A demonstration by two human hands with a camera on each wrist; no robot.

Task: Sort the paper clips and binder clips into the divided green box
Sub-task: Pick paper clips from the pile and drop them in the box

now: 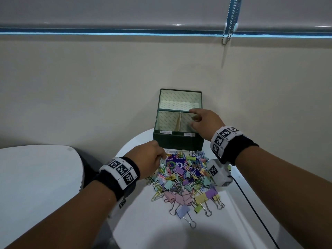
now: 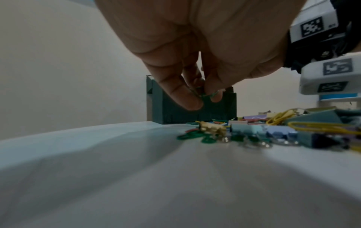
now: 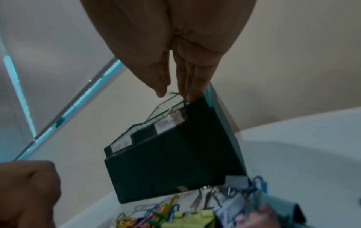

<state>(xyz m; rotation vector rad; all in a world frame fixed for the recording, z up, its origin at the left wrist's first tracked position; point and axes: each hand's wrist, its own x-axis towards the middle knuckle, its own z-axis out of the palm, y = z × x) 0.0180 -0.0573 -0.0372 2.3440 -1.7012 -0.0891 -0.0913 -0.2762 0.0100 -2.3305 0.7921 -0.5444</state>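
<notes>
At left, our left hand (image 1: 150,159) pinches a green paper clip (image 2: 207,94) above the pile of paper clips and binder clips (image 1: 185,177) on the white table (image 1: 161,230); behind stands the divided green box (image 1: 177,141); at right, our right hand (image 1: 206,123), fingers loosely apart, hangs over its front right compartment

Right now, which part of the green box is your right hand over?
The front right compartment: the right hand hangs above it; the front left and back ones have no hand over them.
</notes>
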